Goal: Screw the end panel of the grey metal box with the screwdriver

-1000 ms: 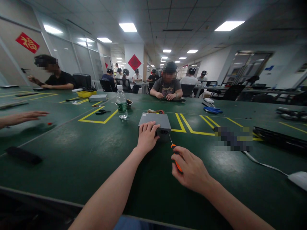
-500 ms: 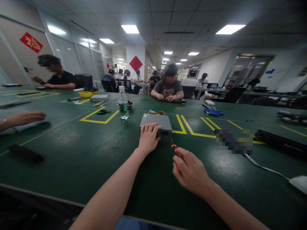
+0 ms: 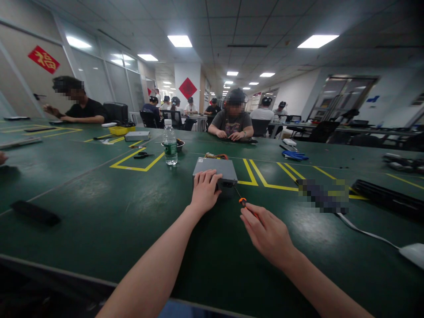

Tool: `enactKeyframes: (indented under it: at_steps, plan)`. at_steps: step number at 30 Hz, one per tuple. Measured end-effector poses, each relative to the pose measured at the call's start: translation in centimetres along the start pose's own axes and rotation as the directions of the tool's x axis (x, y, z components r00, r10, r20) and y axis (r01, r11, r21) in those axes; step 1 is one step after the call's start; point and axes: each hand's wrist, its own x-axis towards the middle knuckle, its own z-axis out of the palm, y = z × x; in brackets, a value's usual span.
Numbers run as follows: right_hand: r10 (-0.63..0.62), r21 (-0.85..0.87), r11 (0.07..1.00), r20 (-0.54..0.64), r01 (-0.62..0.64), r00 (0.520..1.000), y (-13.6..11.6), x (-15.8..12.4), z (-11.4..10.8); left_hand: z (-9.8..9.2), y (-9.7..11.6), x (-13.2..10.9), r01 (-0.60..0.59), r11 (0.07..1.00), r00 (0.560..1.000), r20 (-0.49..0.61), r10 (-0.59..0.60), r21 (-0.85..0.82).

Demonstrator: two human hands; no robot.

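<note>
A grey metal computer power supply (image 3: 225,166) lies on the green table in front of me, with coloured wires (image 3: 218,156) coming out at its far side. My left hand (image 3: 205,191) is closed over its near left part, fingers across the top and thumb against the front face. In my right hand (image 3: 268,232) is a screwdriver (image 3: 243,202) with an orange and black handle, gripped between thumb and fingers. Its thin shaft slants up to the lower right corner of the power supply's near face. Whether the tip sits in a screw is too small to tell.
A water bottle (image 3: 170,148) stands behind and left of the power supply, by a metal bowl (image 3: 179,145). A black bar (image 3: 35,213) lies at left, a blurred dark object (image 3: 319,196) with a white cable at right. A person (image 3: 232,121) sits opposite.
My right hand has shifted slightly right and turned about the screwdriver, whose handle now leans further right. My left hand and the power supply stay put. Another person's hand at left has drawn back.
</note>
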Motion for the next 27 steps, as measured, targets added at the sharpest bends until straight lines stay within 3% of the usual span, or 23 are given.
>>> enactKeyframes:
  at_steps: [4,9,15,22,27]
  plan:
    - [-0.034,-0.088,0.996,-0.037,0.031,0.999,0.29,0.34,-0.37,0.02,0.06,0.0,0.012,1.0,1.0,0.006,-0.012,-0.003]
    - [0.029,0.013,0.999,0.0,-0.029,1.0,-0.22,0.32,-0.35,0.02,0.06,0.02,0.008,1.0,1.0,0.01,-0.008,0.004]
    - [-0.077,-0.069,0.995,-0.027,0.075,0.997,0.45,-0.02,-0.26,0.04,0.04,0.01,0.012,1.0,1.0,0.004,-0.012,0.001]
    - [0.029,0.01,1.0,0.03,-0.029,0.999,-0.38,0.29,-0.46,-0.01,0.03,-0.01,0.007,1.0,1.0,0.006,-0.007,0.007]
    - [-0.034,-0.077,0.997,-0.045,0.031,0.998,-0.14,-0.17,-0.08,0.01,-0.03,0.02,0.01,1.0,1.0,0.017,-0.01,0.002]
